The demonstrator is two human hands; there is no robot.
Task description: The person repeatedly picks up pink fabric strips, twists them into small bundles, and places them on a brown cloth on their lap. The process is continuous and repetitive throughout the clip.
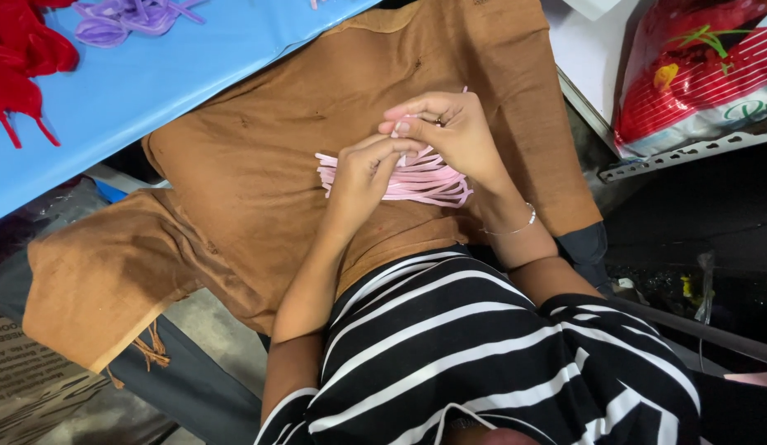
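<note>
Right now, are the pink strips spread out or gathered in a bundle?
Gathered. The pink strips lie side by side in one bundle on the brown cloth, under both hands.

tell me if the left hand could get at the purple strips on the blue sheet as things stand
Probably yes, with a long stretch: the left hand is busy on the pink strips, but only bare brown cloth lies between it and the purple strips.

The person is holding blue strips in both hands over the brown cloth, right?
Not quite: the strips are pink, not blue. The head view shows the left hand and right hand both holding them over the brown cloth.
</note>
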